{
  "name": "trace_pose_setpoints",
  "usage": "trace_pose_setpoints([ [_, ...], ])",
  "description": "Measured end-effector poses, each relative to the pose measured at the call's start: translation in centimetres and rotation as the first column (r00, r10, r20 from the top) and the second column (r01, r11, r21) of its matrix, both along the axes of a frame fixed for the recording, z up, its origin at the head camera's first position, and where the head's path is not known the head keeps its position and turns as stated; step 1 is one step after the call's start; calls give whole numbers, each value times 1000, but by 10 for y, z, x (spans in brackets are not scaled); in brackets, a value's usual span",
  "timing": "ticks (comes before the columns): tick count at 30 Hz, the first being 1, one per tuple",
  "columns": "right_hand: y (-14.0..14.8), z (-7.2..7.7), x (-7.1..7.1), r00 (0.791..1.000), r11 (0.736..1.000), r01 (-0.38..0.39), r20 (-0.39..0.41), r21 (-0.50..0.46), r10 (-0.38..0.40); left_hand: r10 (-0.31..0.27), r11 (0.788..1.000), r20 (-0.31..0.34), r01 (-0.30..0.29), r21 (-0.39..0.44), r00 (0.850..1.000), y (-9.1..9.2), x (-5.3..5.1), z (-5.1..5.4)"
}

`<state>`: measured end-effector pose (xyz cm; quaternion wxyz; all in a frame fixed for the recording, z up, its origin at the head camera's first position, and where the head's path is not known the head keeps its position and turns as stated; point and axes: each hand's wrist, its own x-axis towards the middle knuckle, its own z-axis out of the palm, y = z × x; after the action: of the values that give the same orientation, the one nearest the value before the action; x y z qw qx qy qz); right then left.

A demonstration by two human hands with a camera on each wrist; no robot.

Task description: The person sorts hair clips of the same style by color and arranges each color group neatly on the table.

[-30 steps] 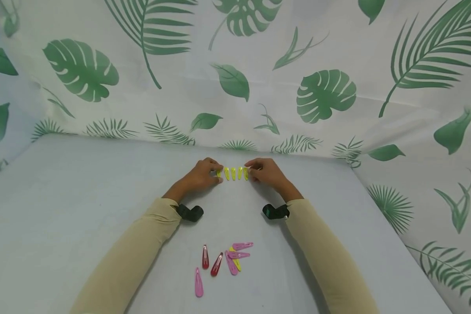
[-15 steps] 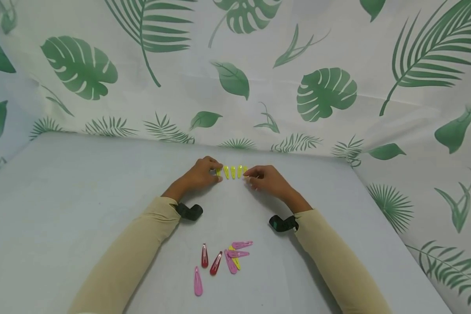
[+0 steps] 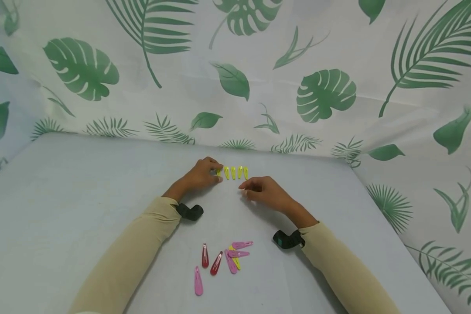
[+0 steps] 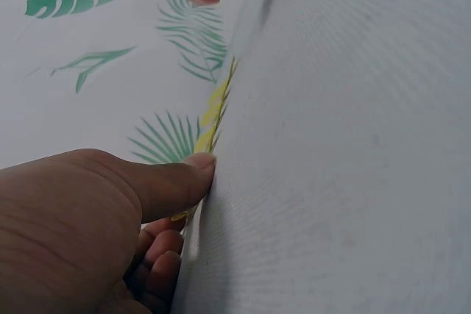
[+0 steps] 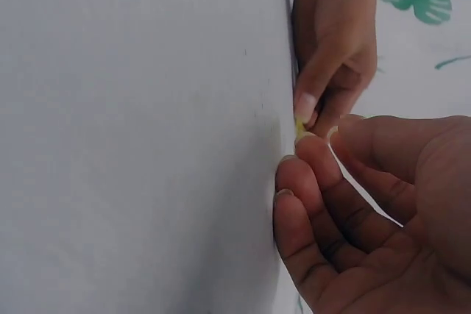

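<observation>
Several yellow snap hair clips (image 3: 233, 173) lie upright side by side in a row near the back of the table. At the row's left end, my left hand (image 3: 201, 175) holds the outermost yellow hair clip (image 3: 218, 172) between thumb and fingers; the left wrist view shows only a bit of it below the thumb. Just in front of the row's right end hovers my right hand (image 3: 270, 192). Its fingers are loosely bent, and the right wrist view shows nothing held in them.
Nearer to me lies a loose group: two red hair clips (image 3: 216, 263), several pink hair clips (image 3: 198, 281) and one yellow hair clip (image 3: 237, 263) partly under the pink ones. A leaf-printed cloth (image 3: 165, 104) rises behind the white table (image 3: 82, 192).
My right hand has let go of the rightmost yellow clip and drawn back toward me, leaving that clip in the row. The left hand has stayed in place.
</observation>
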<state>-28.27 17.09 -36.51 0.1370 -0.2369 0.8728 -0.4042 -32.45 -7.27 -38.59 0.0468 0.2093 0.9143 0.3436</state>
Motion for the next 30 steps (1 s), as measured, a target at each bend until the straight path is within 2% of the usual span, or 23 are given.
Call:
trace_pose_setpoints([
  [13,-5,-1,30,991,990,-130,25,-52,131,8,1000,-8,-8,-20,1000,0,-2,-3],
  [23,-4,2,44,981,982,-190,39,0,190,2,1000,-20,-2,1,1000,-1,-2,-5],
  [30,-5,4,54,965,968,-249,81,-34,251,6,1000,-17,-6,1,1000,-1,-1,-3],
])
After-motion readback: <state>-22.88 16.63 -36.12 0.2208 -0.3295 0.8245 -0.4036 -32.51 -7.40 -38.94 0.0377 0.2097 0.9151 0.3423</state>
